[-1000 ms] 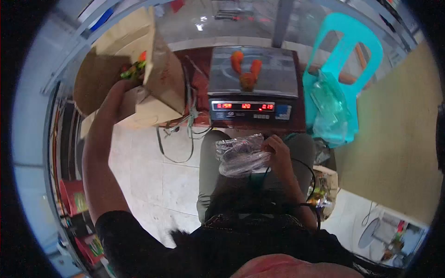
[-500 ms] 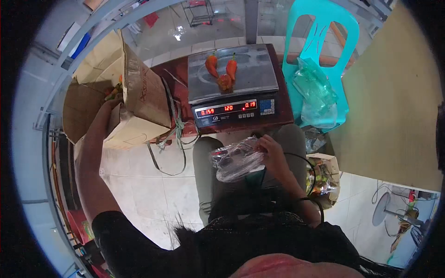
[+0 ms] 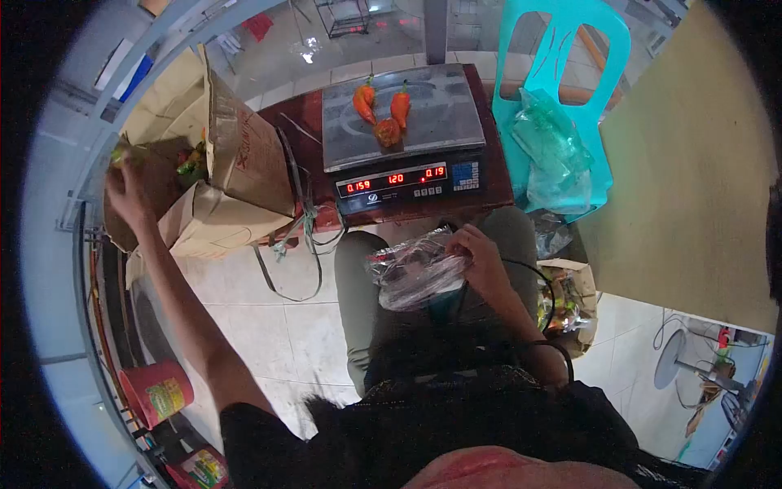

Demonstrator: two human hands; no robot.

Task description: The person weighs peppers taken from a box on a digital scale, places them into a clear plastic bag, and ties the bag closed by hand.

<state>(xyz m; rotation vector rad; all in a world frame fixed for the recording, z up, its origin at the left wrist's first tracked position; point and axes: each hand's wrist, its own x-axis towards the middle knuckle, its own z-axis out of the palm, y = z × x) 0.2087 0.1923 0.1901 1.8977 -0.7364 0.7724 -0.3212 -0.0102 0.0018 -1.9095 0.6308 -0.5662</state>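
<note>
"While the right hand (image 3: 476, 254) is over the lap, what does it hold?"

"A clear plastic bag (image 3: 419, 281). The fingers are closed on its right end, and the rest spreads out over the thighs."

"And the left hand (image 3: 129, 186)?"

"Raised at the far left side of the cardboard box (image 3: 248, 167). A greenish item (image 3: 125, 153) shows at the fingertips, blurred; whether the fingers grip it cannot be told."

"Contents of the box?"

"Red and green produce (image 3: 191, 165), partly hidden by the wall."

"Condition of the scale (image 3: 448, 114)?"

"It stands on the dark red surface (image 3: 498, 183), in front of the person and right of the box. Three orange-red peppers (image 3: 400, 110) lie on its plate: two long ones, stems pointing away, and a rounder one nearer the person. Its red display reads 0.159, 1.20 and 0.19."

"To the right?"

"A turquoise chair (image 3: 601, 159), with green plastic (image 3: 554, 143) on the seat."
</note>
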